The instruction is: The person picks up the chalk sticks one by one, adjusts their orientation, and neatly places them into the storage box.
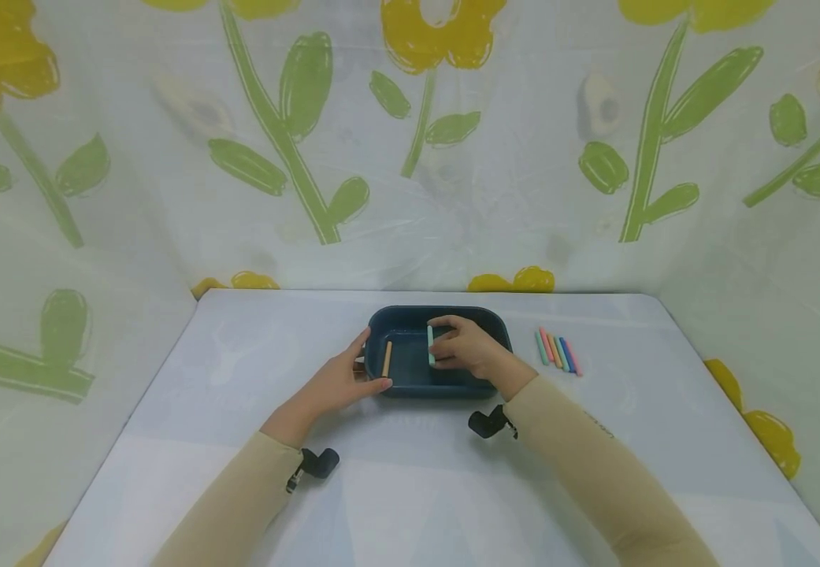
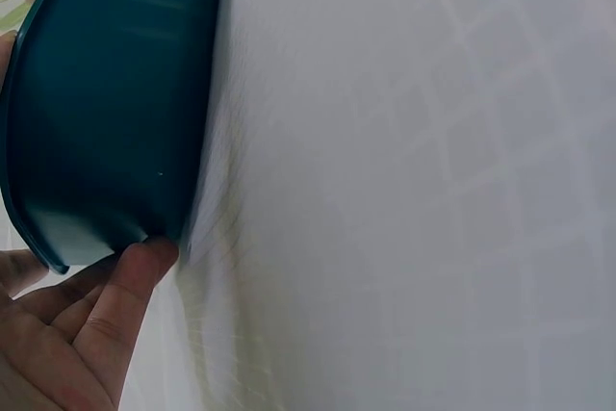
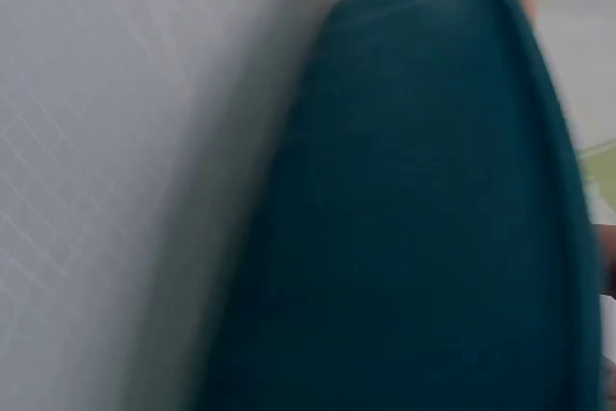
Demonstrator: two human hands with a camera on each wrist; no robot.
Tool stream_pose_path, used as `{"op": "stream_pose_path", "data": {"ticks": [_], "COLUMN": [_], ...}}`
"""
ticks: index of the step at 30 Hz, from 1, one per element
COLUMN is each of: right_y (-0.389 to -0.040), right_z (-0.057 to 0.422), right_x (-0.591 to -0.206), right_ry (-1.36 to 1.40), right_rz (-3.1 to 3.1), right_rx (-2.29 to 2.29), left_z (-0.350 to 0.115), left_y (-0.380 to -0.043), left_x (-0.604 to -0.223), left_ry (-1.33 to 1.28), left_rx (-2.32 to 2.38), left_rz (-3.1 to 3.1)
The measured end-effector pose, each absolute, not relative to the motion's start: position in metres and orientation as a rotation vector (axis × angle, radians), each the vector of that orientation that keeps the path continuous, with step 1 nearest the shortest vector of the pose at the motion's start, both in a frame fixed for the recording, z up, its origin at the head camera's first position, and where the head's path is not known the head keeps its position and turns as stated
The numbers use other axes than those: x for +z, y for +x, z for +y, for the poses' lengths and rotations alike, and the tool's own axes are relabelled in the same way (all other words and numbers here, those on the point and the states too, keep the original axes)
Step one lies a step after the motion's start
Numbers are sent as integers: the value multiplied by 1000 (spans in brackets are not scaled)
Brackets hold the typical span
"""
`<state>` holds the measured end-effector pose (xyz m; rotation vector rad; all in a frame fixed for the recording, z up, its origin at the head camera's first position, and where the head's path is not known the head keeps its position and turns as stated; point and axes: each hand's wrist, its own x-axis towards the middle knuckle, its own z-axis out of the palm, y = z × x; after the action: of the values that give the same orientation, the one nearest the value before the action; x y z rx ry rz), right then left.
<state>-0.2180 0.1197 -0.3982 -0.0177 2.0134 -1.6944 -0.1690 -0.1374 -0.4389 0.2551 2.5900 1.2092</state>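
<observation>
R hand point(image 1: 469, 348) over R half of tray point(image 1: 438, 391), thumb + fingers pinching pale-green stick point(image 1: 430, 337) (chalk-like), approx. upright in head view, inside tray rim nr mid-length. Can't tell if stick's on tray floor; R wrist view = mostly tray's outer wall, pinch not shown.

L hand point(image 1: 339, 383) grips tray's L end, thumb at near-L corner, fingers along outside of L wall; L wrist view shows fingertips against wall below rim.

Orange stick point(image 1: 387, 359) in tray, by L end, no hand on it. Row of sticks point(image 1: 558, 353), mixed colors, on desk point(image 1: 410, 472) just R of tray, twd desk's far edge.

Step (judgmt): placing pale-green stick in tray, approx. parallel to orange one. Next move prob. calls for lowering it flat w/ L hand steadying tray, then loosening pinch w/o rolling the stick.
</observation>
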Motion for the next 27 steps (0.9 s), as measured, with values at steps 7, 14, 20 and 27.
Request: {"op": "stream_pose_path", "data": {"ticks": [7,14,20,27], "right_y": [-219,-222,-226,-229], "right_z": [108,100,92,80], "right_x": [-413,-419,-424,-426], "right_ry": [6,65,103,104], "right_rz": [2064,2085,2086,2132], "right_rx": [-1643,-1588,-1559,-1518], "left_z": [-138,-138,-138,-141], "left_y": [-169,-170,-173,-175], "left_x": [-439,-438,-437,-437], "left_ry": [258,248,263,274], "left_rx": [1204,1206,1211,1204], "left_rz": [2584,2581,2581,2581]}}
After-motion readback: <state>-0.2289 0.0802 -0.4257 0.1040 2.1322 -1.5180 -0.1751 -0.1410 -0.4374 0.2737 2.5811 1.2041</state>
